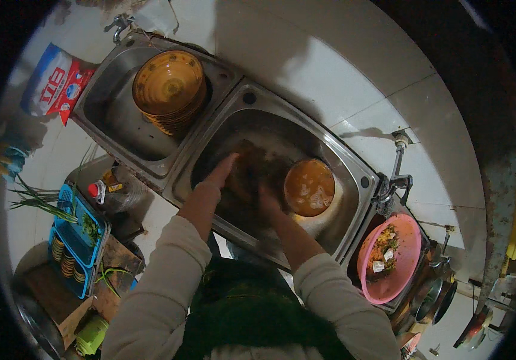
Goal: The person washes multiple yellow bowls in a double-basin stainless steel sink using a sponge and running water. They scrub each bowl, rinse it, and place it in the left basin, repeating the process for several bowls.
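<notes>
Both my hands reach down into the large stainless steel sink basin (348,234), which holds dark, murky water. My left hand (225,172) dips in at the basin's left side, its fingers hidden by the water. My right hand (270,202) is lower and nearer the middle, blurred and also partly under. Whether either one holds something under the surface cannot be seen. Just right of my right hand is a round bowl (309,186) full of cloudy brown liquid. In the smaller left basin (109,108) stands a stack of yellow-brown patterned bowls (170,85).
A pink plastic basin (413,265) with food scraps stands at the right, below a wall faucet (397,180). A detergent bag (57,85) lies beyond the left basin. Lower left are a clear plastic bottle (125,191) and blue baskets (71,229) with greens and small stacked dishes.
</notes>
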A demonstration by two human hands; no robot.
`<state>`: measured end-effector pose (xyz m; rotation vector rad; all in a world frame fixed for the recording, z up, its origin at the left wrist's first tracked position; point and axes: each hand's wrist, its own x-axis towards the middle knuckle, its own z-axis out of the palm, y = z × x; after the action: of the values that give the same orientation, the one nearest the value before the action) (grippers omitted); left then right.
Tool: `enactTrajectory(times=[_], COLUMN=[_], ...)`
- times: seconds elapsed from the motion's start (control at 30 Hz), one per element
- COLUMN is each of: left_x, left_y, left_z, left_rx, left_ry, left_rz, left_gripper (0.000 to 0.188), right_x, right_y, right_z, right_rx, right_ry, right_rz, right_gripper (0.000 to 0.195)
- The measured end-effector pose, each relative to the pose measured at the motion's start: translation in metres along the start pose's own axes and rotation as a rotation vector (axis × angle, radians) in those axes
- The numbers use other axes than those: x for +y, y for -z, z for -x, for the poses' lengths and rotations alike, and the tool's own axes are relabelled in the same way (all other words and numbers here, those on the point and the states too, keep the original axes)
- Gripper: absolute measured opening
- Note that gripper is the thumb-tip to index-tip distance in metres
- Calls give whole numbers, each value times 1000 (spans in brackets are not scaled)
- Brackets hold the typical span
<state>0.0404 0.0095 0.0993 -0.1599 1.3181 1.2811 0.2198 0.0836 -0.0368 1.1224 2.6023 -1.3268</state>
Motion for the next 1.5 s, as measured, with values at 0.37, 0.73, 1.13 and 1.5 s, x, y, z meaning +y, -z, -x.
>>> enactTrajectory(times=[0.37,0.73,1.13,1.5], left_x=[-30,-54,-1,-57], left_y=[5,55,28,53], left_z=[-7,-49,-5,-57], left_rx=[236,165,-69,167], left_ry=[-179,-185,120,-132], left_rz=[183,237,11,-26], left_gripper=[65,65,75,68], right_x=[-155,-135,-60,-107], right_y=[44,13,17,-19], right_z=[20,0,35,14], right_rx=[-172,-451,-146,-82], right_ry=[208,124,166,269], right_rz=[-358,108,500,-44], right_gripper=[74,51,49,44])
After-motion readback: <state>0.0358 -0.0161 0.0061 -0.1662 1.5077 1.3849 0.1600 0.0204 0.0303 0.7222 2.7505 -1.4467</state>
